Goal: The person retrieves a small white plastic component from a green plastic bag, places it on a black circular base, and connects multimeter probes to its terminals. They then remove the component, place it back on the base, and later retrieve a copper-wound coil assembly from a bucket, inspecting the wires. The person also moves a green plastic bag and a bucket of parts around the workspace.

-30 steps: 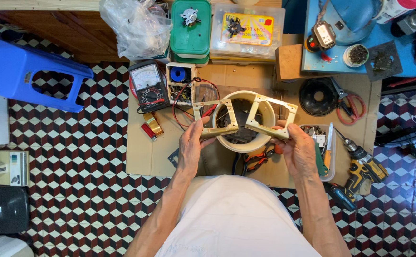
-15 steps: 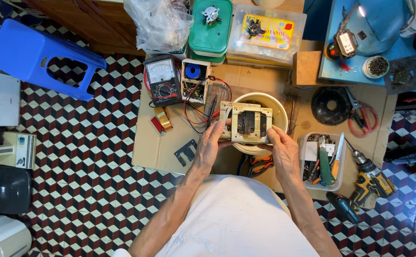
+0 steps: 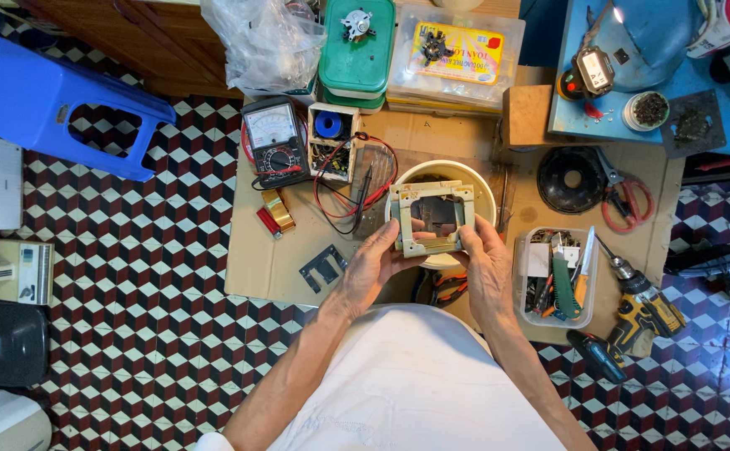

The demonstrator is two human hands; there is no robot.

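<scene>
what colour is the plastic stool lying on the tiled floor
Bright blue; the plastic stool shows best in the head view, upper left.

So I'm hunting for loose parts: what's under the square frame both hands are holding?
Under the cream square frame, held by the left hand and right hand, sits a white round bucket. Only its rim shows; frame and hands cover whatever is inside.

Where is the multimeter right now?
In the head view, the multimeter lies upper left on the cardboard mat, left of the small open box and in front of the plastic bag.
</scene>
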